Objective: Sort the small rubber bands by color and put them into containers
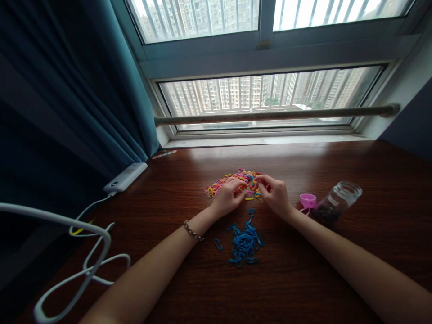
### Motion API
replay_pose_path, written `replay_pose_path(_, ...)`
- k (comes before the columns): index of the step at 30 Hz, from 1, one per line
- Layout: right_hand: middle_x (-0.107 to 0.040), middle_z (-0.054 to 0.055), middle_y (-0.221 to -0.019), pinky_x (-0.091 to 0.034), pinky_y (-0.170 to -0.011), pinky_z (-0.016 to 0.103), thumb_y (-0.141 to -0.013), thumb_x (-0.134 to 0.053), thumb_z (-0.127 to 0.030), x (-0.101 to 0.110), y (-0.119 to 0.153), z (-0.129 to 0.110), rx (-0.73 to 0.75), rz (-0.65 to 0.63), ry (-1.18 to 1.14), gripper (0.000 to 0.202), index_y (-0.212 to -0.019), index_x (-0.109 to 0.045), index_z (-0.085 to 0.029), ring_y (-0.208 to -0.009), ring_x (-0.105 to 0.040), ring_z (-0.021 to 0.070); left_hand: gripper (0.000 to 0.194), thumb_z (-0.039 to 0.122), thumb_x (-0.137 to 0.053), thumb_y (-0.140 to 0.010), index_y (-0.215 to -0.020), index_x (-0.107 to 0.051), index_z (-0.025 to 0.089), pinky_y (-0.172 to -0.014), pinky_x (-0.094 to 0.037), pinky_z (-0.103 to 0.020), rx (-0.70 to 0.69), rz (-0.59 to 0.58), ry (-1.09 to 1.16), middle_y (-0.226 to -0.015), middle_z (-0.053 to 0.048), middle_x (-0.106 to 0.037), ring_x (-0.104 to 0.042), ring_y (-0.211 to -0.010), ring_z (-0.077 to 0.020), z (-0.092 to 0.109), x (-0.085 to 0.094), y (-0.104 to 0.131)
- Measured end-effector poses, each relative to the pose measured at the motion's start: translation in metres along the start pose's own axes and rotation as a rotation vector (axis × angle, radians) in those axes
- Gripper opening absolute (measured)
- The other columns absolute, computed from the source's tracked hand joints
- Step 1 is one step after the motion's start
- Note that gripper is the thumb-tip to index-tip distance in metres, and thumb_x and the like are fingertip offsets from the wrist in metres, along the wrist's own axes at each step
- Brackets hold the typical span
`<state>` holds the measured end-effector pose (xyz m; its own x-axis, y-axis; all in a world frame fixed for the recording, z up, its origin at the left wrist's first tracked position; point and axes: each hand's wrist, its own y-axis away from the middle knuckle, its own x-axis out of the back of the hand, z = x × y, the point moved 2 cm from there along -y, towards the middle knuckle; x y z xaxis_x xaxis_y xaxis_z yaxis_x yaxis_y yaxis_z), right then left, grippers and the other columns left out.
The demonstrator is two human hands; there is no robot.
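A heap of small multicoloured loops (219, 183), mainly pink, yellow, orange and red, lies on the dark wooden table. My left hand (229, 194) rests over its near side, fingers bent towards the middle and the thumb apart from them. At the right edge of the heap, my right hand (275, 193) has its thumb and fingertips drawn together in a pinch; anything between them is too small to make out. Nearer to me is a pile of blue loops (245, 243). One single blue loop (218, 244) lies left of it, and another blue loop (251, 210) just beyond it.
Right of my right hand, a clear glass jar (342, 198) with dark contents lies tilted beside a pink cap (308, 200). A white power strip (126, 177) and white cable (91, 234) are on the left, by the blue curtain (111, 81). A window stands behind the table.
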<state>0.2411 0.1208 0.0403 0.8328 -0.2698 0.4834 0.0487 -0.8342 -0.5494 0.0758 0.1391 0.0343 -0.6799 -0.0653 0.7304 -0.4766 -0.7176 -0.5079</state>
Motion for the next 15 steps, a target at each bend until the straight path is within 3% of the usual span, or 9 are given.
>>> replay_pose_path(5, -0.064, 0.000, -0.063, -0.040, -0.057, 0.024, -0.071, -0.050, -0.024, 0.002, -0.012, 0.027, -0.002, -0.157, 0.238, 0.018, -0.077, -0.067, -0.022, -0.056, -0.055, 0.0144, 0.021, 0.029, -0.062, -0.073, -0.093, -0.061, 0.022, -0.090, -0.039, -0.038, -0.079, -0.153, -0.047, -0.094, -0.003, -0.064, -0.052, -0.096, -0.0209, -0.001, -0.006, 0.001)
replay_pose_path(9, -0.066, 0.001, -0.073, -0.040, -0.061, 0.026, -0.068, -0.053, -0.024, -0.003, -0.008, 0.025, 0.095, -0.268, 0.362, 0.016, -0.078, -0.065, -0.024, -0.067, -0.058, 0.0168, 0.010, 0.024, -0.053, -0.080, -0.080, -0.063, 0.021, -0.087, -0.040, -0.036, -0.082, -0.173, -0.086, -0.087, -0.003, -0.064, -0.053, -0.093, -0.0193, -0.005, -0.008, 0.001)
replay_pose_path(15, -0.065, 0.002, -0.077, -0.041, -0.062, 0.028, -0.072, -0.053, -0.024, -0.007, -0.005, 0.026, 0.126, -0.272, 0.409, 0.012, -0.079, -0.062, -0.023, -0.071, -0.058, 0.0185, 0.011, 0.019, -0.052, -0.080, -0.076, -0.062, 0.019, -0.086, -0.039, -0.036, -0.051, -0.110, -0.140, -0.089, -0.003, -0.063, -0.051, -0.093, -0.0191, -0.007, -0.008, 0.001)
